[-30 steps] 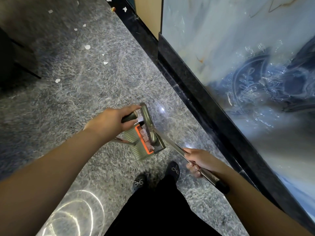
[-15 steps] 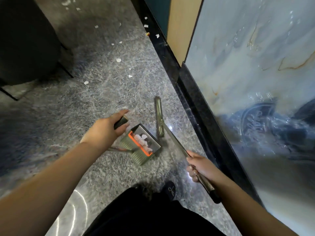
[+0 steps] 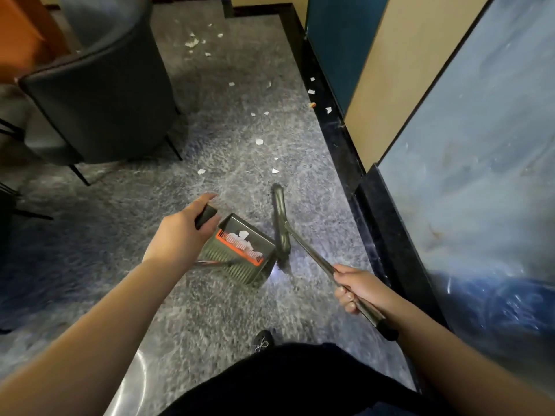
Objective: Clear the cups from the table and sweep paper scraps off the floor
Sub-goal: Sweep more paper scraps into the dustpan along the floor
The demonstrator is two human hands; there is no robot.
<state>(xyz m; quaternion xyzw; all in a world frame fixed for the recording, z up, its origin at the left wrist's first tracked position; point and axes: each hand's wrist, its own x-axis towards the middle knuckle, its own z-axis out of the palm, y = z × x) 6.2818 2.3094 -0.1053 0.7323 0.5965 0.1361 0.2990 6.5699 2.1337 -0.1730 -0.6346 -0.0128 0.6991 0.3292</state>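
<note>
My left hand (image 3: 180, 235) grips the black handle of a grey dustpan (image 3: 244, 253) with an orange comb strip; white scraps lie inside it. My right hand (image 3: 356, 288) grips the metal pole of a broom (image 3: 280, 217), whose grey head rests on the floor just right of the dustpan. White paper scraps (image 3: 259, 141) are scattered over the grey marbled floor ahead, with more scraps (image 3: 192, 42) farther off and some along the black border (image 3: 311, 91). No cups or table top are in view.
A dark armchair (image 3: 102, 91) on thin legs stands at the left. A black skirting (image 3: 345, 151) and a wall with blue, beige and marbled panels run along the right. My shoe (image 3: 262, 340) and dark clothing are at the bottom.
The broom head has lifted out of the dustpan and swung to its right. My view has tilted up, showing more floor, scraps and the armchair.
</note>
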